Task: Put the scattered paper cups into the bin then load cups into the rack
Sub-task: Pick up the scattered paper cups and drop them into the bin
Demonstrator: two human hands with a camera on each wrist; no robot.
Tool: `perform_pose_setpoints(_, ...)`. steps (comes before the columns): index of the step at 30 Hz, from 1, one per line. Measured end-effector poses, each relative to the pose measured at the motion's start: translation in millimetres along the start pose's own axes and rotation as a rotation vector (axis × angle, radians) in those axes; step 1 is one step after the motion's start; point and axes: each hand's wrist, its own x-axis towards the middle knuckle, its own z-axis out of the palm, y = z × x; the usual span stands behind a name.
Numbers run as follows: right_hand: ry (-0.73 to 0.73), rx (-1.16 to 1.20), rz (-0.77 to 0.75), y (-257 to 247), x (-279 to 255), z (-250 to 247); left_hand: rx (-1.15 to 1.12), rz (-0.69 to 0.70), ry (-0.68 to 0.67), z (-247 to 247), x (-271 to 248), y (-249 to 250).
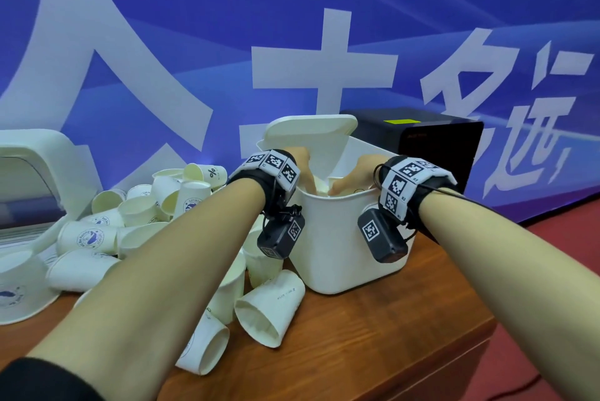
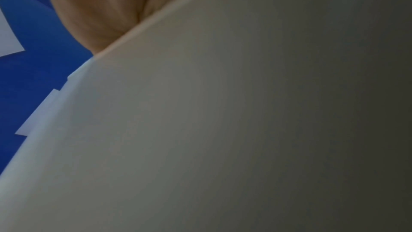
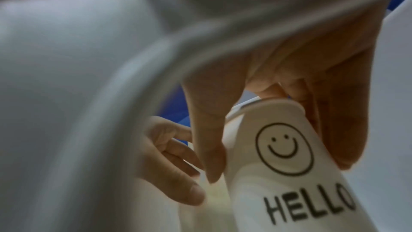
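A white bin [image 1: 334,238] stands on the wooden table with its lid [image 1: 311,131] tipped up at the back. Both hands reach inside it. My right hand [image 3: 280,170] grips a white paper cup [image 3: 283,191] printed with a smiley and "HELLO", thumb on one side and fingers on the other. My left hand [image 3: 174,161] lies beside it with fairly straight fingers touching pale cups below. In the head view the left hand [image 1: 302,160] and right hand [image 1: 357,173] are half hidden by the rim. The left wrist view shows only the bin wall [image 2: 223,112] and my palm [image 2: 100,6].
Several paper cups [image 1: 139,209] lie scattered left of the bin, and one [image 1: 269,309] sits near its front corner. A white curved unit [image 1: 42,153] stands at far left and a black box [image 1: 431,140] behind the bin. The table edge [image 1: 480,329] drops to red floor on the right.
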Motion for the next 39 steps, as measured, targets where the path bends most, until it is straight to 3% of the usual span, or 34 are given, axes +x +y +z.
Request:
perform_pose_setpoints(4, -0.004, -0.039, 0.009, -3, 2, 2, -0.033, 0.031, -0.013, 0, 1, -1)
perform_pose_setpoints(10, 0.030, -0.055, 0.007, -6, -5, 3, -0.251, 0.072, 0.124, 4, 3, -5)
perform_pose_setpoints(16, 0.171, 0.229, -0.171, -16, -26, -16, -0.457, 0.103, 0.241, -15, -14, -16)
perform_pose_setpoints(20, 0.267, 0.469, -0.172, -48, -32, -21, -0.602, 0.107, 0.305, -35, -36, -32)
perform_pose_setpoints(27, 0.368, 0.762, -0.366, -103, -59, -7, -0.725, 0.035, 0.339, -55, -77, -83)
perform_pose_setpoints(32, 0.166, 0.799, -0.423, -120, -59, 34, -0.829, -0.079, 0.328, -45, -105, -122)
perform_pose_setpoints(35, -0.001, 0.719, -0.445, -121, -57, 65, -0.830, -0.141, 0.271, -30, -120, -141)
perform_pose_setpoints(39, -0.090, 0.604, -0.512, -118, -62, 100, -0.796, -0.183, 0.156, -8, -138, -163)
